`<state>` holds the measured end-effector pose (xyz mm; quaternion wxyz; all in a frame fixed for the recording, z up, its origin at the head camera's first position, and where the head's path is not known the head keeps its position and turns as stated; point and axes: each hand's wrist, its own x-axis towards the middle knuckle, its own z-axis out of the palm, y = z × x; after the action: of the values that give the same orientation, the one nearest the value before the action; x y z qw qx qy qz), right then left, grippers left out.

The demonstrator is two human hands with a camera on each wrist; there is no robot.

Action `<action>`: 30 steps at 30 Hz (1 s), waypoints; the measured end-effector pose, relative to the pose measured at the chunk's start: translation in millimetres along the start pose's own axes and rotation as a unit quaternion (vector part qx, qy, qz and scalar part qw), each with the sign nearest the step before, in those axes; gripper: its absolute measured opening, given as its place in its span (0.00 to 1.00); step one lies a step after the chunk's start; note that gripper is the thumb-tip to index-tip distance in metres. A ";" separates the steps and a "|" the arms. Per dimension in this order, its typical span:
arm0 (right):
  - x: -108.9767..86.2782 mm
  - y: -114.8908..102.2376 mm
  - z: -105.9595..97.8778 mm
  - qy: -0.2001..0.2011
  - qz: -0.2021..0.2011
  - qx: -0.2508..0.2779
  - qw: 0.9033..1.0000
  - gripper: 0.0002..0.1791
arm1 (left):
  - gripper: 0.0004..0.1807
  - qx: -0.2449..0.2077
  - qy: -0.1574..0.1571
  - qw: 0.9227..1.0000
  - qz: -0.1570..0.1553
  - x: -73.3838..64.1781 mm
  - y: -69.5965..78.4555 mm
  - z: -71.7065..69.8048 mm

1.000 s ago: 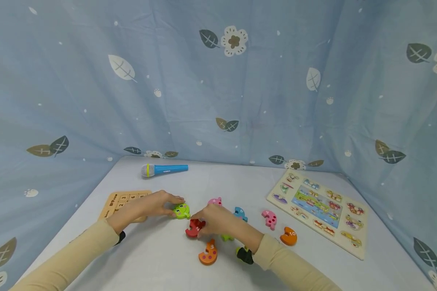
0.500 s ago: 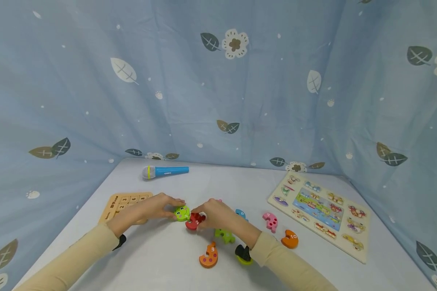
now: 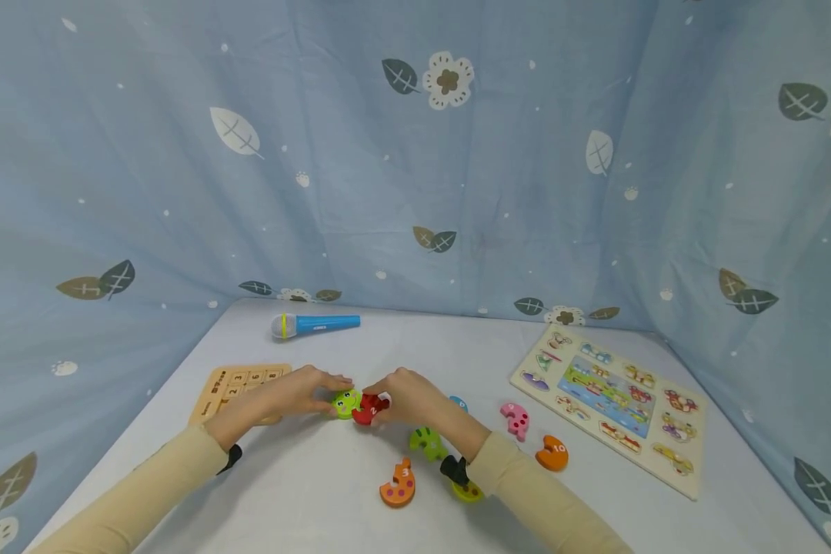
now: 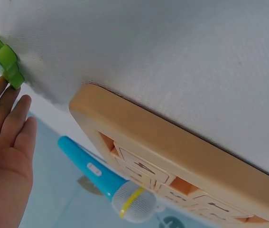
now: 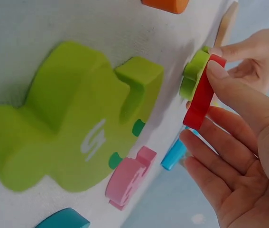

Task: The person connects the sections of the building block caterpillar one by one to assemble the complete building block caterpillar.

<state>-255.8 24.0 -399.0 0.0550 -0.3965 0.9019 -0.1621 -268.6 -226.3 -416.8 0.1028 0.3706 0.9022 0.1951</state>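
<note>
My left hand (image 3: 303, 391) pinches a green smiling-face puzzle piece (image 3: 346, 403) on the white table. In the left wrist view, thumb and fingertips are on the green piece's edge (image 4: 7, 58). My right hand (image 3: 412, 400) holds a red puzzle piece (image 3: 367, 412) marked 2 between thumb and fingers. The red piece sits against the face piece's right side; whether they interlock cannot be told. In the right wrist view the red piece (image 5: 201, 97) stands before the green one (image 5: 189, 78). Just below the right forearm lies a green piece (image 3: 425, 443) marked 5.
Nearer me lie an orange piece (image 3: 398, 485) marked 3 and a yellow-green piece (image 3: 468, 491). Blue (image 3: 459, 402), pink (image 3: 515, 420) and orange (image 3: 552, 453) pieces lie rightward. A wooden number board (image 3: 211, 392), a toy microphone (image 3: 315, 325) and a picture puzzle board (image 3: 616, 400) surround them.
My right hand has moved the red piece up and left until it meets the green face piece. The left hand has stayed in place. The green 5 piece has come into fuller view.
</note>
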 end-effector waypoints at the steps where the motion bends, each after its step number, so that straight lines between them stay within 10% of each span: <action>1: 0.9 0.0 0.4 -0.001 0.001 -0.001 1.000 0.27 | 0.28 0.000 0.000 1.000 0.001 -0.1 1.0 -0.7; 30: 11.7 -2.5 9.8 -0.020 0.019 -0.050 0.998 0.27 | 0.28 0.011 -0.009 1.000 0.019 2.5 3.1 -3.6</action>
<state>-259.8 11.5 -407.0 0.0561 -0.3847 0.9150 -0.1081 -269.6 -223.5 -412.3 0.1032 0.3904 0.8961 0.1841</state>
